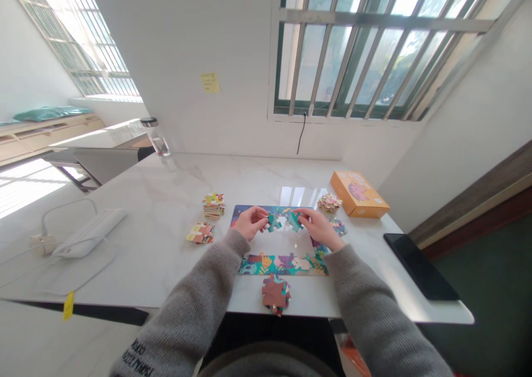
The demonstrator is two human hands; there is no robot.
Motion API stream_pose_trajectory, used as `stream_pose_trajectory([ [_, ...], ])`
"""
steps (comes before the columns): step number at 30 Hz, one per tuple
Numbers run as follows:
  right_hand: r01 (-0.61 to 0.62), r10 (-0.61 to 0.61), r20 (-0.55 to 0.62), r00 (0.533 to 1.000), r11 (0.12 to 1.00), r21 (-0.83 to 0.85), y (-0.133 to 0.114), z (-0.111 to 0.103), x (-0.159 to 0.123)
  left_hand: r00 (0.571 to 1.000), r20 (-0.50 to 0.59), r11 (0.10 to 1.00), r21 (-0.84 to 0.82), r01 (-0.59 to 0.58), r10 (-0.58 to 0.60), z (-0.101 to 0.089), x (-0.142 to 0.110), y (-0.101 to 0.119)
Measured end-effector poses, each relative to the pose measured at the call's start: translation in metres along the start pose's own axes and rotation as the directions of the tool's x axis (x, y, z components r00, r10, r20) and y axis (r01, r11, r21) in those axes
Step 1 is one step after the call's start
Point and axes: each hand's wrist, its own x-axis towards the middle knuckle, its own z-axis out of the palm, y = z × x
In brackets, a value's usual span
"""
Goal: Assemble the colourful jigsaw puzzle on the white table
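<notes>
My left hand pinches a teal jigsaw piece by its left side. Opposite it, my right hand grips another teal jigsaw piece; a small gap separates the two pieces. Both are held above the bare middle of a jigsaw border, whose colourful edge strips lie joined on the white table. Parts of the border's left and right sides are hidden by my hands and sleeves. Close to me, in front of the border, sits a stack of pieces with a reddish-brown one on top.
Left of the border are two piece stacks. On the right stand another stack, an orange box and a black tablet-like slab. A power strip with cables lies left; a clear bottle stands at the back.
</notes>
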Motion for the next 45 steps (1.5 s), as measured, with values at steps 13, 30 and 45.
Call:
stream_pose_trajectory([
  [13, -0.328, 0.2, -0.315, 0.928, 0.839, -0.434, 0.035, -0.011, 0.019, 0.999, 0.035, 0.996, 0.082, 0.035, -0.038, 0.002, -0.006, 0.01],
  [30, 0.057, -0.104, 0.185, 0.977, 0.968, 0.244, -0.034, 0.04, -0.004, 0.994, 0.096, 0.996, 0.075, 0.048, -0.055, 0.002, -0.005, 0.006],
  [45, -0.111, 0.032, 0.193, 0.981, 0.905, 0.411, -0.023, 0.046, -0.004, 0.897, 0.337, 0.637, 0.632, -0.441, 0.287, -0.005, -0.007, -0.004],
])
